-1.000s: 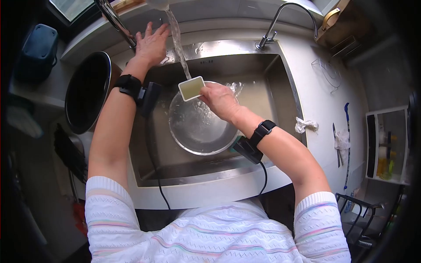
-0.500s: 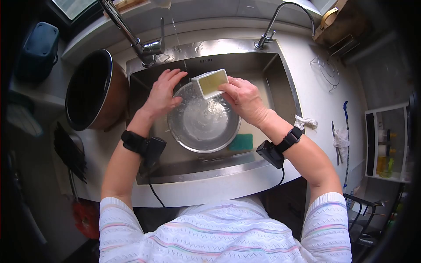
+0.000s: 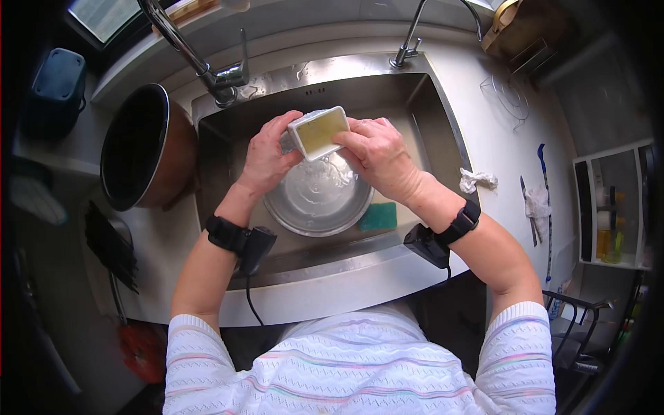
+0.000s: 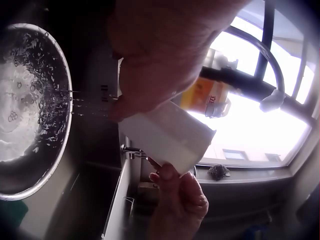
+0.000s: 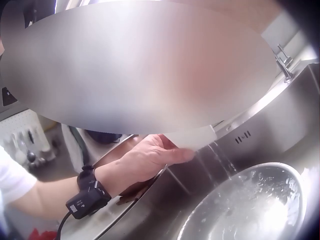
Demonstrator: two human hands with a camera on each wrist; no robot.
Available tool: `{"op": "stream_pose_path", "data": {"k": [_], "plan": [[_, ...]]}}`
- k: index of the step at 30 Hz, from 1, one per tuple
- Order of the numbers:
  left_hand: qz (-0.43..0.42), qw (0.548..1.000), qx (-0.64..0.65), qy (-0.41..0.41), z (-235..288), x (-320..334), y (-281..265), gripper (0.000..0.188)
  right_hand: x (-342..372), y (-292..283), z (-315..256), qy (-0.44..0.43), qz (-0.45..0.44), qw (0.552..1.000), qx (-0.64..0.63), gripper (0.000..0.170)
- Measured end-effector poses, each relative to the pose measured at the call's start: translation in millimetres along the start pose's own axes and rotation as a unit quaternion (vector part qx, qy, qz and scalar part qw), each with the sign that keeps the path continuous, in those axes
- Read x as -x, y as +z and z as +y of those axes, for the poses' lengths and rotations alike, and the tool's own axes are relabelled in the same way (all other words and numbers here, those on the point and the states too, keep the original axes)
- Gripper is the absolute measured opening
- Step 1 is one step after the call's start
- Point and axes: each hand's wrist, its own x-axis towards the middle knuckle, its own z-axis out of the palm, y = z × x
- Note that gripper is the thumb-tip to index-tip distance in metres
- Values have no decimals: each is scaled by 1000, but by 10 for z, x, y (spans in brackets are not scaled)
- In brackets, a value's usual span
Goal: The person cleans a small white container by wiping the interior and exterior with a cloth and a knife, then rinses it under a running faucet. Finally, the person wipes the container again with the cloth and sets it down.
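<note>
A small white rectangular container point(image 3: 299, 140) is tilted over the sink, with its open side facing up toward the head camera. My left hand point(image 3: 265, 158) grips its left end, while my right hand point(image 3: 380, 153) pinches the right side, the thumb reaching in over the rim. Under both hands a round metal basin point(image 3: 301, 229) stands in the sink point(image 3: 432, 138), with water in it. Thin streams of water fall from the container point(image 5: 192, 137) toward the basin point(image 5: 295, 175) in the right wrist view.
A green scouring sponge point(image 3: 378, 216) lies in the sink right of the basin. Behind the sink rise the main faucet point(image 3: 225, 83) and a thinner tap point(image 3: 404, 52). A large brown pot point(image 3: 178, 155) stands at the left; a crumpled white cloth point(image 3: 477, 181) lies on the right counter.
The faucet's stream has stopped. My left hand has come from the faucet to the container and taken hold of it. The container is now tipped, its water pouring out.
</note>
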Motion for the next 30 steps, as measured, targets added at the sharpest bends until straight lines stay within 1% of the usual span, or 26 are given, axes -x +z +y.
{"op": "stream_pose_path", "data": {"k": [2, 5, 6, 8, 11, 12, 14, 15, 16, 17, 18, 19, 20, 21, 22, 23, 24, 25, 26, 27, 28, 30], "plan": [[0, 1000, 10, -3, 18, 7, 18, 56, 19, -19, -12, -12, 10, 1000, 20, 19], [0, 1000, 12, -12, 94, 10, 22, 57, 27, -75, -42, -27, 25, 998, 41, 18], [6, 1000, 26, -12, 113, 14, 29, 57, 25, -107, -62, -26, 25, 998, 41, 18], [11, 999, 40, -13, 145, 20, 37, 57, 20, -190, -111, -12, 3, 999, 46, 27], [2, 998, 53, -22, 234, 33, 23, 62, 15, -305, -160, -15, 5, 998, 58, 25], [15, 997, 66, -28, 306, 45, -1, 64, -1, -364, -174, -14, 5, 998, 58, 25], [27, 996, 82, -34, 344, 79, -10, 66, -1, -473, -180, -2, 51, 998, 36, 21], [20, 998, 51, -41, 311, 100, -48, 70, 11, -479, -112, 25, 72, 997, 32, 12], [14, 998, 22, -49, 281, 123, -82, 74, 98, -376, 38, 27, 70, 997, 34, 12], [15, 997, 33, -63, 200, 156, -46, 69, 247, -200, 242, 147, -87, 980, 102, 7], [13, 998, 34, -58, 160, 175, -47, 69, 269, -178, 311, 263, -235, 920, 168, 10], [-19, 998, 4, -59, 120, 171, -55, 67, 308, -214, 397, 269, -228, 920, 173, 10], [-46, 996, -24, -69, 77, 190, -25, 66, 344, -243, 485, 319, -172, 929, 83, 13], [-43, 995, -19, -83, 69, 251, 21, 66, 376, -258, 514, 362, -125, 923, -14, 17], [-49, 995, 3, -84, 59, 275, 44, 65, 316, -367, 485, 445, -81, 867, -207, 24], [-50, 995, 22, -79, 54, 257, 43, 64, 304, -457, 490, 496, -63, 812, -301, 26], [-42, 995, 22, -83, 76, 247, 59, 64, 305, -534, 518, 539, -47, 746, -389, 29], [-59, 995, 29, -80, 128, 248, 104, 65, 340, -567, 542, 536, -57, 748, -387, 29], [-76, 993, 38, -78, 190, 250, 154, 65, 405, -579, 558, 551, -35, 687, -472, 30], [-94, 991, 53, -78, 281, 238, 182, 68, 471, -575, 561, 562, -12, 617, -550, 31], [-87, 991, 57, -84, 339, 227, 234, 68, 547, -558, 554, 563, -21, 619, -547, 31], [-86, 992, 91, 7, 454, 199, 358, 73, 720, -531, 516, 553, 12, 520, -651, 32]]}}
